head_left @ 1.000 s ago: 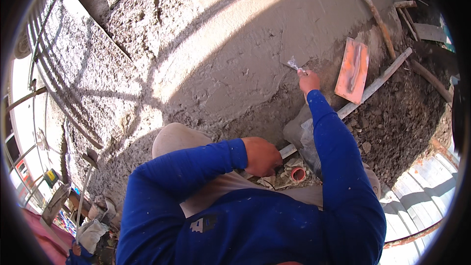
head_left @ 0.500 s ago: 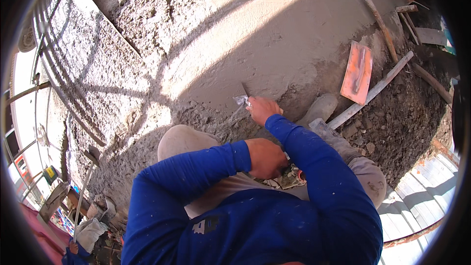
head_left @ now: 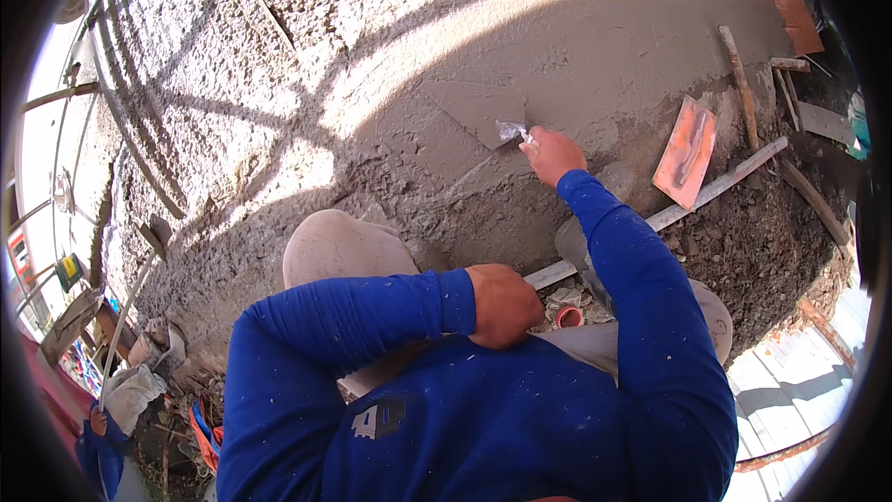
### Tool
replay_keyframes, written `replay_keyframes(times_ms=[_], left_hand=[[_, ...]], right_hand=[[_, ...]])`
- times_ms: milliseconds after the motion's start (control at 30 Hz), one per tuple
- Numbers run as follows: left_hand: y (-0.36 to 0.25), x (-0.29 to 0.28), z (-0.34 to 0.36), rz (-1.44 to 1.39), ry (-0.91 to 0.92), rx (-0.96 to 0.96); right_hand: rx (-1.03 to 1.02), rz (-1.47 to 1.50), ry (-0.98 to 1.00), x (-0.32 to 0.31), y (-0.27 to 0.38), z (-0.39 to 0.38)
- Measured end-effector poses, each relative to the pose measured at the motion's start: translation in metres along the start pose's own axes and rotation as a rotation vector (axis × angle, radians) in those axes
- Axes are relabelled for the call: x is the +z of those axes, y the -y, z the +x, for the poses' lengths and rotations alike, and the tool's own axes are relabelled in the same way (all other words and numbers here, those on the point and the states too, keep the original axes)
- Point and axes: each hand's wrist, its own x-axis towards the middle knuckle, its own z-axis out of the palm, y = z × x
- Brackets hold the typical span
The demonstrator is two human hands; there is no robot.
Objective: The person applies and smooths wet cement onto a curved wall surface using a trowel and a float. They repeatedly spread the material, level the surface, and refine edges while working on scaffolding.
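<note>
My right hand [head_left: 555,153] is closed around the handle of a trowel [head_left: 481,115], whose flat pointed blade rests against the wet grey cement [head_left: 595,70]. Something pale and shiny covers the neck of the trowel, just ahead of my fingers. My left hand [head_left: 506,307] is a fist close to my body, above my lap; whatever lies inside it, if anything, is hidden. Beyond my knees, the cement is smooth on the right and rough on the left.
To the right, an orange float [head_left: 686,153] leans by a long pale batten [head_left: 715,186] over dark soil. A wooden stick [head_left: 741,88] lies beyond it. Corrugated sheets [head_left: 790,363] are at lower right. A long-handled tool [head_left: 130,316] stands at left, near another person's blue sleeve [head_left: 100,455].
My right hand has moved forward and slightly right with the trowel, and more of the blade now shows flat on the cement. My left fist has stayed near my lap. The view has shifted.
</note>
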Motion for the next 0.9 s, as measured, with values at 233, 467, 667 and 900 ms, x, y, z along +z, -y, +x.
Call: replay_keyframes(times_ms=[233, 467, 667, 900], left_hand=[[-0.004, 0.02, -0.012, 0.074, -0.064, 0.005], [-0.003, 0.016, -0.011, 0.105, -0.006, 0.015], [-0.002, 0.019, -0.011, 0.117, -0.005, 0.02], [-0.005, 0.018, -0.01, 0.113, -0.011, 0.01]], right_hand=[[0.123, -0.038, -0.148, -0.014, -0.057, 0.027], [-0.121, 0.175, -0.107, -0.008, -0.087, 0.015], [-0.135, 0.123, 0.316, 0.039, -0.059, -0.032], [-0.25, 0.157, 0.614, 0.109, -0.019, -0.078]])
